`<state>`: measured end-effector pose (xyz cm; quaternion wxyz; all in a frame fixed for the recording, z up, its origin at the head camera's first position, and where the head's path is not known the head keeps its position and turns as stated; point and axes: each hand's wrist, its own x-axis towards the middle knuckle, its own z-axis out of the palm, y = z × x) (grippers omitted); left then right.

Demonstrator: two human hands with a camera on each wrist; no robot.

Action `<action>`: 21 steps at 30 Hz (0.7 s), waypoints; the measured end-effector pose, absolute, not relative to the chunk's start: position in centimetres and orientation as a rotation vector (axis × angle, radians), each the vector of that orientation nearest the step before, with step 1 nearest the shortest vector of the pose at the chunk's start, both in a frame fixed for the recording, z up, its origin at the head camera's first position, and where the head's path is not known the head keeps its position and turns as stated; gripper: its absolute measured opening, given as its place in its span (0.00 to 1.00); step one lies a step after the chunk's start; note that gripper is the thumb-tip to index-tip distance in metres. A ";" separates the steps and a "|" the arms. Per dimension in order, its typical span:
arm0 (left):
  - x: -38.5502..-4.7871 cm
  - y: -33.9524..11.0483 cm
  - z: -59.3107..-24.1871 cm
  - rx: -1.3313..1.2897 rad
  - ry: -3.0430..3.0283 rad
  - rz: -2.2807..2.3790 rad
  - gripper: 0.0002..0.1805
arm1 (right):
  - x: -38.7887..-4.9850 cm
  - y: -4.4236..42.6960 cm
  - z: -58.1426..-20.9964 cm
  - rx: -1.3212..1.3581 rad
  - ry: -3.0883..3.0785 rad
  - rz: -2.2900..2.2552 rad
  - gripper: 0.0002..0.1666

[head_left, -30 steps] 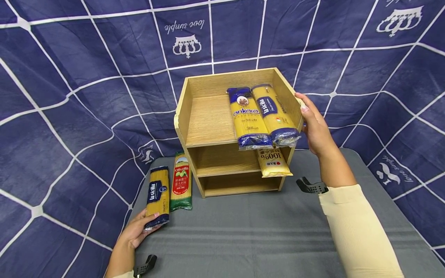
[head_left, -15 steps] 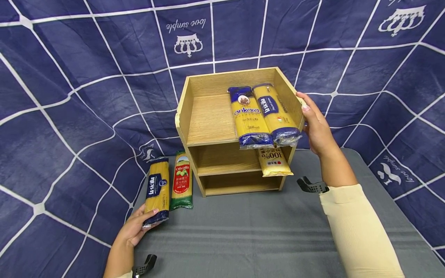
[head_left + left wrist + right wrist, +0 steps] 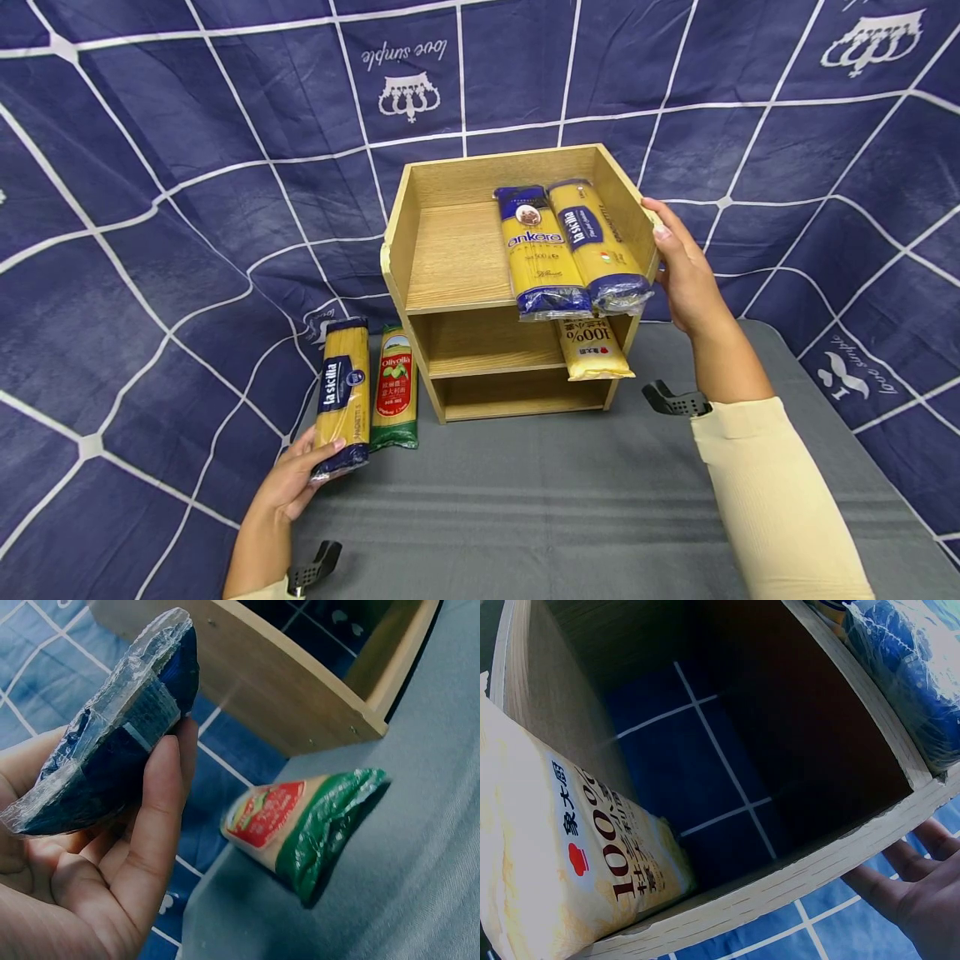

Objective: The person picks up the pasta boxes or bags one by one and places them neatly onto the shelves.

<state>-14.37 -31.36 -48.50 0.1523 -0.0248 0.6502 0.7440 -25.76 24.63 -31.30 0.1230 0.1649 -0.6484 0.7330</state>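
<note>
A pack of La Sicilia spaghetti point(image 3: 343, 392) is in my left hand point(image 3: 292, 475), tilted up off the table. My thumb lies across its dark blue lower end, and the fingers go behind it. Beside it, a red and green Olivoilà spaghetti pack point(image 3: 394, 387) lies on the table. My right hand point(image 3: 686, 279) rests on the outer right side of a wooden shelf point(image 3: 450, 258), with thumb and index finger at the edge. In the right wrist view its fingers touch the side panel point(image 3: 862, 844) from outside; the thumb is hidden there.
On the shelf's top level lie an Ankara pasta pack point(image 3: 543, 258) and another La Sicilia pack point(image 3: 592, 237). A yellow noodle pack point(image 3: 594, 350) sticks out of the middle level at right. Blue checked cloth point(image 3: 225, 125) hangs behind and beside the grey table point(image 3: 525, 500).
My left hand has lifted the La Sicilia spaghetti pack slightly upward, away from me. The right hand keeps its place on the shelf. The camera view has shifted a little.
</note>
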 end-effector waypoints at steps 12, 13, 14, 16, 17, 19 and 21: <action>-14.7 -30.5 -46.7 -0.033 1.899 2.151 0.17 | -25.6 24.7 -31.3 0.471 -1.902 2.135 0.28; -14.7 -30.5 -46.6 -0.030 1.893 2.155 0.17 | -25.6 24.7 -31.3 0.472 -1.899 2.137 0.28; -14.7 -30.4 -46.5 -0.030 1.889 2.162 0.17 | -25.6 24.7 -31.3 0.474 -1.896 2.137 0.28; -14.7 -30.3 -46.3 -0.024 1.883 2.168 0.17 | -25.7 24.7 -31.3 0.477 -1.893 2.133 0.28; -14.8 -30.3 -46.2 -0.023 1.880 2.167 0.17 | -25.7 24.7 -31.3 0.478 -1.892 2.129 0.28; -14.8 -30.2 -45.9 -0.019 1.879 2.170 0.17 | -25.8 24.7 -31.4 0.480 -1.897 2.116 0.28; -14.8 -30.1 -45.7 -0.004 1.879 2.173 0.17 | -25.8 24.6 -31.3 0.484 -1.903 2.106 0.28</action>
